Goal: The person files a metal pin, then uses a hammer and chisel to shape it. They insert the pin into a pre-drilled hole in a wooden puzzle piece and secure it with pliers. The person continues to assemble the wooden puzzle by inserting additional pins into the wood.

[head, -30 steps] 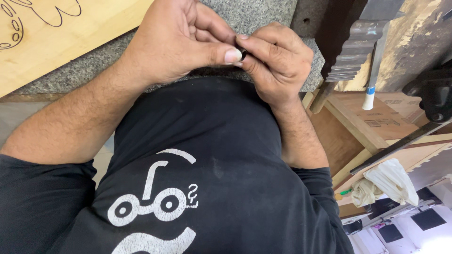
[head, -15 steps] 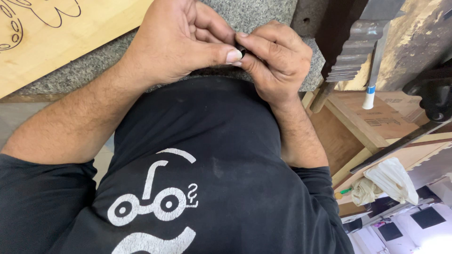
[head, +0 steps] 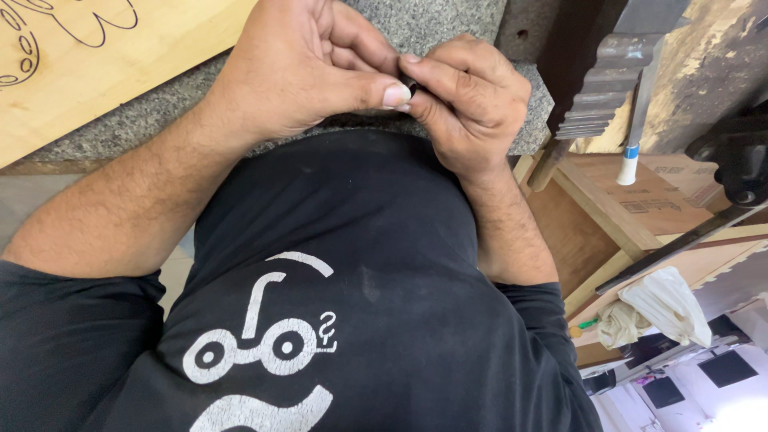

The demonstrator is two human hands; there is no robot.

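Note:
My left hand [head: 304,68] and my right hand [head: 468,100] meet close to my chest, over the edge of a grey speckled stone slab [head: 432,24]. Between their fingertips they pinch a small black object [head: 409,84], mostly hidden by the fingers; its shape cannot be made out. The left thumb presses on it from the left, and the right hand's fingers wrap it from the right. Below the hands is my black shirt [head: 344,304] with a white print.
A light wooden board [head: 120,64] with drawn black outlines lies on the slab at upper left. To the right stand a carved dark wooden piece [head: 608,72], a white-handled tool [head: 630,152], brown wooden shelves [head: 624,216] and a crumpled white cloth [head: 668,304].
The hands stay together on the small black object; the fingers have shifted only slightly. Nothing else has moved.

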